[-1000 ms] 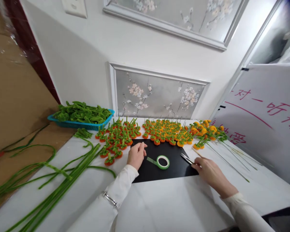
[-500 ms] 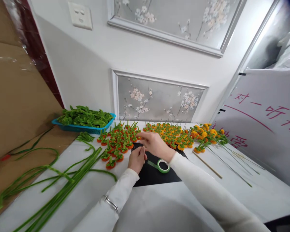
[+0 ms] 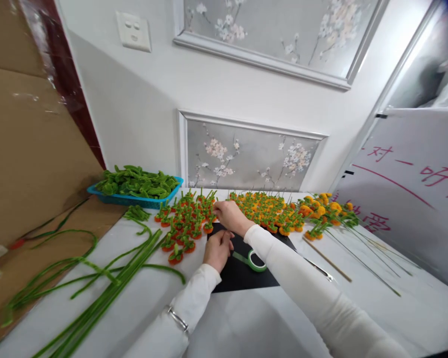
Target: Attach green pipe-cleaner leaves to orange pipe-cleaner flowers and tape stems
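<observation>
My left hand (image 3: 218,250) is closed over the left part of a black sheet (image 3: 242,282), thumb and fingers pinched together; what they hold, if anything, is hidden. Just above it, my right hand (image 3: 233,217) is closed too, its fingertips at the right edge of a group of orange fuzzy flowers (image 3: 175,257) with green stems. Whether the right fingertips grip one of these stems is too small to tell. Beside my hands, a roll of green tape (image 3: 259,269) lies on the sheet with its loose end towards my left hand.
Yellow-orange flower heads (image 3: 259,209) stand behind my right hand, with long-stemmed flowers (image 3: 321,209) further right. A wooden stick (image 3: 332,262) and a silver tool (image 3: 321,270) lie at right. At left are green fuzzy stems (image 3: 108,293) and a blue basket (image 3: 149,202) of green pieces.
My right hand has moved away from my left, up towards the orange flowers, and its fingers have drawn in. My left hand stays low over the black sheet. The silver tool has come into view.
</observation>
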Available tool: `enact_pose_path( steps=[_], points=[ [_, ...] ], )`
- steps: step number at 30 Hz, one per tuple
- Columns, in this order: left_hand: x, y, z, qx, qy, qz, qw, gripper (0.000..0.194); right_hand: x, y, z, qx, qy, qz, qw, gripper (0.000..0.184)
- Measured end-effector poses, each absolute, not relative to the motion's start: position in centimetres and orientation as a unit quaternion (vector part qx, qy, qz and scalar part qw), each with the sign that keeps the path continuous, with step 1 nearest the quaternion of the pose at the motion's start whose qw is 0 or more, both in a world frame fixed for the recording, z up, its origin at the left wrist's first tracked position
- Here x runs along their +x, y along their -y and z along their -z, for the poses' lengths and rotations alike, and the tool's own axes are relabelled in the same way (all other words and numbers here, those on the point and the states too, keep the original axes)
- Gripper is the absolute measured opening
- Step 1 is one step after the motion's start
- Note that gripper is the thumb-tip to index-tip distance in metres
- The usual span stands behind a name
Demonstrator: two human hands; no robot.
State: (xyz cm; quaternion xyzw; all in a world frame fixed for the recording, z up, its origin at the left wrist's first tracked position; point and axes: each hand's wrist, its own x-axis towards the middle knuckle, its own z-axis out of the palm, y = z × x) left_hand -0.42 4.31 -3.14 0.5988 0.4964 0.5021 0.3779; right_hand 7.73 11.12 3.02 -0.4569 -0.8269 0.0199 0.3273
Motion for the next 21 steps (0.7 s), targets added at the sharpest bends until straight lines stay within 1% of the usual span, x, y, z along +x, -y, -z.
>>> enact_pose_path(
  steps=[5,8,11,13,15,18,19,21],
  points=[
    [-0.8,-4.0,1.4,0.560,-0.513,-0.538,0.366,0.024,11.4,-8.4,-4.9,-0.479,0.787,-0.010,0.389,0.016],
    [-0.9,-3.7,-0.3,0.544,-0.504,-0.549,0.386,0.028,13.6,-5.5,-5.4,-0.489,0.768,-0.016,0.414,0.018],
    [-0.7,-3.2,-1.5,0.560,-0.471,-0.509,0.454,0.036,15.2,-3.1,-4.5,-0.484,0.756,-0.049,0.439,0.018],
    [-0.4,-2.8,-2.0,0.580,-0.438,-0.442,0.525,0.036,15.8,-2.3,-3.5,-0.480,0.741,-0.088,0.461,0.017],
    [-0.1,-2.6,-2.0,0.591,-0.413,-0.395,0.570,0.034,16.2,-2.1,-2.4,-0.478,0.720,-0.133,0.486,0.016],
    [-0.3,-3.0,-1.8,0.585,-0.416,-0.413,0.560,0.033,16.5,-2.0,-1.1,-0.467,0.689,-0.194,0.519,0.016],
    [-0.5,-3.3,-1.8,0.579,-0.423,-0.430,0.548,0.033,16.5,-1.9,-0.7,-0.467,0.691,-0.200,0.515,0.017],
    [-1.2,-4.1,-1.6,0.570,-0.437,-0.459,0.522,0.033,16.5,-1.6,0.0,-0.478,0.721,-0.180,0.468,0.015]
  ],
)
